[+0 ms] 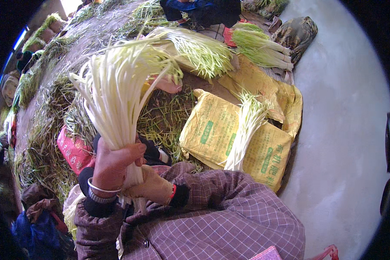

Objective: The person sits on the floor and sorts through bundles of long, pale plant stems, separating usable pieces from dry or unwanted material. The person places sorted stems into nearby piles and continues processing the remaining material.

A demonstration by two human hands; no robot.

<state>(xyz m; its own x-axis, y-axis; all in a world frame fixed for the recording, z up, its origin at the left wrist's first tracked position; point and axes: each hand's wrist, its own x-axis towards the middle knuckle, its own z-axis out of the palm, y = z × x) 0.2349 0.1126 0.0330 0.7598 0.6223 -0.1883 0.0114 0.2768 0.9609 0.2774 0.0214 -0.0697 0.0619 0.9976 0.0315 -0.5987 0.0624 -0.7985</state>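
A large bunch of long, pale leafy stalks (117,94), resembling blanched garlic chives, fans out upward, its leafy tops bending to the right. My left hand (115,162), with a white bangle at the wrist, is wrapped around the stems. Just below it, my right hand (152,185) clasps the lower stems, a red bracelet at its cuff. The stem ends (135,204) hang below my hands, close to my checked jacket (214,214). To the right, a smaller bunch of white stalks (245,136) lies across a yellow printed sack (211,126).
More pale bundles (198,48) lie ahead, and a tied bundle (263,45) lies farther right. Another person in dark clothing (201,13) sits at the top. Leaf litter (52,120) and a red bag (73,151) are left. A pale wall (341,130) bounds the right.
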